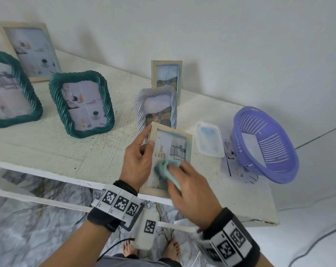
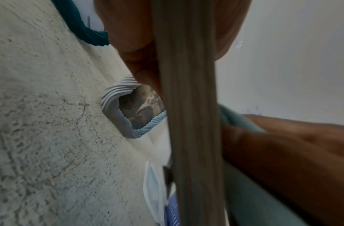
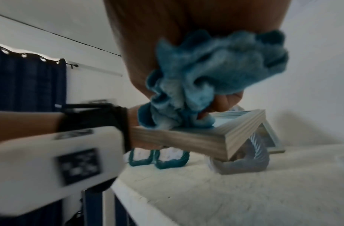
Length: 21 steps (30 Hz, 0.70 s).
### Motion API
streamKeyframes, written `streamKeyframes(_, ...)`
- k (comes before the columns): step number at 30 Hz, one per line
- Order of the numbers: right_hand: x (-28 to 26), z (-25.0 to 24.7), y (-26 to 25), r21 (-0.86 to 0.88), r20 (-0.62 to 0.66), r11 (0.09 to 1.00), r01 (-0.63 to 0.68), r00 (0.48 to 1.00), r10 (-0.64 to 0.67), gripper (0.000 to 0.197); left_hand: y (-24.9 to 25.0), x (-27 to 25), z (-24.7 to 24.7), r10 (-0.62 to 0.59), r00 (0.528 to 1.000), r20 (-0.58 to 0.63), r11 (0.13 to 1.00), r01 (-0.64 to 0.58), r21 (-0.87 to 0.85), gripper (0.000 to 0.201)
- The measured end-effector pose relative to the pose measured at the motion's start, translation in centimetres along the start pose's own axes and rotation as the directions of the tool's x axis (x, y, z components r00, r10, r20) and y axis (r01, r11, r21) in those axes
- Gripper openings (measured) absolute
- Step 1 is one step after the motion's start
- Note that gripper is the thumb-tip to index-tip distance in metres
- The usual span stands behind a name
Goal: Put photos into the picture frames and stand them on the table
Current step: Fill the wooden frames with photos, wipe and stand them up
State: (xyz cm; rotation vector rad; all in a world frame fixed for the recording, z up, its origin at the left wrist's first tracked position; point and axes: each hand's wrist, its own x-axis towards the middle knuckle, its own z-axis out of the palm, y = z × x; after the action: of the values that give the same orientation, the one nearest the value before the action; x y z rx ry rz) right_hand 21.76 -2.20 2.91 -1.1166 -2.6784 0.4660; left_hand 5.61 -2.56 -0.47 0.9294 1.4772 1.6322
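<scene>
My left hand [image 1: 142, 151] grips the left edge of a pale wooden picture frame [image 1: 179, 140] with a photo in it, holding it tilted above the table's front edge. Its edge fills the left wrist view as a wooden frame side [image 2: 188, 107]. My right hand [image 1: 184, 182] holds a crumpled blue-green cloth [image 1: 164, 167] against the frame's glass; the cloth [image 3: 202, 79] is bunched in the fingers over the frame [image 3: 206, 137]. Behind stand a grey ribbed frame [image 1: 155, 105] with a cat photo and a small wooden frame [image 1: 166, 76].
Two teal ribbed frames [image 1: 81, 103] [image 1: 9, 89] and a large wooden frame [image 1: 30, 51] stand at the left on the white table [image 1: 48, 145]. A clear plastic box [image 1: 208, 138], a purple basket [image 1: 265, 143] and loose photos [image 1: 234, 166] lie at the right.
</scene>
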Motion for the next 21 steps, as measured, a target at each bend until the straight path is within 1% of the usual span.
streamKeyframes(2, -0.9, -0.1, -0.1, 0.018, 0.083, 0.999, 0.042, 0.996, -0.044, 0.037, 0.2, 0.0, -0.1, -0.010, 1.000, 0.001, 1.000, 0.010, -0.008, 0.040)
streamKeyframes(3, -0.8, -0.4, 0.4, -0.006, 0.094, 0.999, 0.046, 0.995, -0.045, 0.036, 0.2, -0.1, -0.1, -0.021, 1.000, 0.002, 1.000, 0.021, -0.021, 0.039)
streamKeyframes(4, -0.4, -0.8, 0.9, -0.041, 0.082, 0.998, 0.037, 0.996, -0.034, 0.034, 0.2, -0.2, 0.0, -0.032, 0.999, 0.005, 0.999, 0.032, -0.033, 0.039)
streamKeyframes(6, 0.8, -1.4, 2.0, -0.104, -0.012, 0.994, -0.023, 1.000, 0.022, 0.028, 0.2, -0.4, 0.2, -0.040, 0.999, 0.008, 0.998, 0.040, -0.043, 0.039)
streamKeyframes(8, 2.0, -2.0, 2.3, -0.117, -0.093, 0.989, -0.087, 0.993, 0.076, 0.024, 0.4, -0.3, 0.5, -0.034, 0.999, 0.006, 0.998, 0.034, -0.053, 0.040)
streamKeyframes(9, 2.3, -2.0, 1.9, -0.111, -0.096, 0.991, -0.077, 0.993, 0.066, 0.023, 0.5, -0.2, 0.6, -0.035, 0.999, 0.009, 0.997, 0.036, -0.066, 0.040)
streamKeyframes(11, 2.0, -1.7, 0.7, -0.091, -0.048, 0.996, 0.021, 0.999, -0.026, 0.025, 0.9, 0.1, 0.4, -0.035, 0.999, 0.028, 0.993, 0.038, -0.109, 0.041)
streamKeyframes(14, 0.5, -1.5, -0.7, -0.020, 0.102, 0.983, 0.181, 0.979, -0.178, 0.031, 1.1, 0.3, 0.0, -0.046, 0.998, 0.036, 0.988, 0.051, -0.143, 0.040)
streamKeyframes(16, 0.8, -2.2, -0.2, -0.052, 0.148, 0.975, 0.217, 0.967, -0.207, 0.033, 1.1, 0.4, -0.2, -0.054, 0.999, 0.006, 0.989, 0.055, -0.141, 0.040)
streamKeyframes(18, 2.3, -2.8, 0.9, -0.123, 0.093, 0.975, 0.188, 0.980, -0.177, 0.033, 1.1, 0.3, 0.0, -0.045, 0.999, -0.005, 0.990, 0.044, -0.132, 0.040)
streamKeyframes(20, 3.7, -3.4, 1.3, -0.159, 0.005, 0.981, 0.114, 0.993, -0.114, 0.027, 1.3, 0.3, 0.3, -0.038, 0.999, -0.007, 0.991, 0.037, -0.127, 0.040)
streamKeyframes(21, 4.1, -3.4, 1.2, -0.170, -0.011, 0.981, 0.092, 0.995, -0.095, 0.026, 1.4, 0.4, 0.3, -0.036, 0.999, -0.004, 0.991, 0.036, -0.127, 0.040)
